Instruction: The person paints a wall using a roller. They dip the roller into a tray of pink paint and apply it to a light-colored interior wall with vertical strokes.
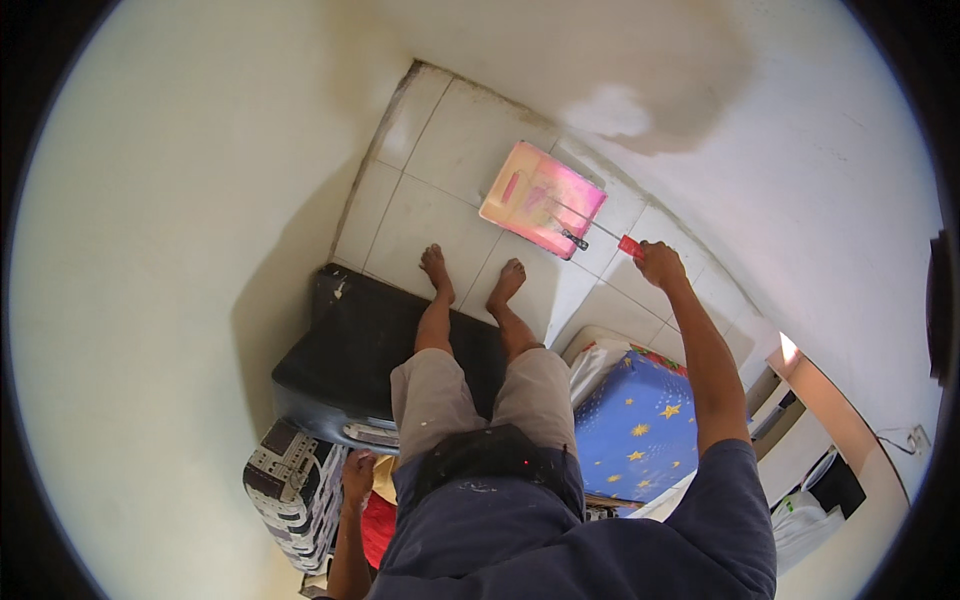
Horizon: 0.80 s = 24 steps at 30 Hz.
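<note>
My right hand (660, 265) is closed round the red handle of a long-rodded paint roller (590, 219). Its thin metal rod slants left into a pink paint tray (584, 185) on the floor, where the roller head is hard to make out against the pale paint. A small tool with a black handle (574, 239) lies over the tray's near edge; its kind is unclear. My left hand (357, 477) hangs low at my left side, next to a patterned cushion-like thing. No object shows in it, and its fingers are too small and partly hidden to read.
My bare feet (505, 283) stand on pale floor tiles (440, 215) near the tray. A bulky black piece (350, 350) sits at the left, against the wall. At the right is a blue star-patterned mattress (640, 430). Plain walls meet beyond the tray; the far one (680, 110) has a darker patch.
</note>
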{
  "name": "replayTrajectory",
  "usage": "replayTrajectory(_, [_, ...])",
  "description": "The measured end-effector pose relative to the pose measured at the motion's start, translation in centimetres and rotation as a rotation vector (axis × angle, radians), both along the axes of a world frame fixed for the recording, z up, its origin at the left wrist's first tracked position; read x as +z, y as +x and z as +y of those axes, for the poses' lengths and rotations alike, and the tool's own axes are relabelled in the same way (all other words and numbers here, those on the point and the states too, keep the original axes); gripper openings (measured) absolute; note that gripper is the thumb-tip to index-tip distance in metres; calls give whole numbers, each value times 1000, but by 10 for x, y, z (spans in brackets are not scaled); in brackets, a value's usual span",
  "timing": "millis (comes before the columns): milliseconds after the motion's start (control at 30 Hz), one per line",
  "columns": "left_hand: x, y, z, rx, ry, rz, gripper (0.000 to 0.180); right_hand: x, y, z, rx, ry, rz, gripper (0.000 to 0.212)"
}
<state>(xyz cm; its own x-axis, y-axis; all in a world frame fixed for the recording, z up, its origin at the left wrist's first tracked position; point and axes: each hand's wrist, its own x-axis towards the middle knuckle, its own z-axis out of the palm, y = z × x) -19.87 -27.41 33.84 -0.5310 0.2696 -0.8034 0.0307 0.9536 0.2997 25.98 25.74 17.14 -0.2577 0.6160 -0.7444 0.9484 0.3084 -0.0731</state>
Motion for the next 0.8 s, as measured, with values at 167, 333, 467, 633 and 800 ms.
replayTrajectory(167, [5, 20, 8, 71, -26, -56, 22, -23, -20, 29, 56, -39, -37, 26])
replayTrajectory(333, [9, 20, 19, 38, -43, -60, 21, -39, -25, 39, 63, -64, -67, 25])
replayTrajectory(467, [4, 23, 31, 42, -39, -69, 23, -51, -7, 36, 57, -32, -50, 24])
replayTrajectory(633, [1, 24, 24, 96, -78, -93, 24, -27, 18, 28, 57, -91, -43, 27])
replayTrajectory(800, [-5, 23, 25, 71, -104, -105, 23, -17, 51, 10, -32, -89, -30, 29])
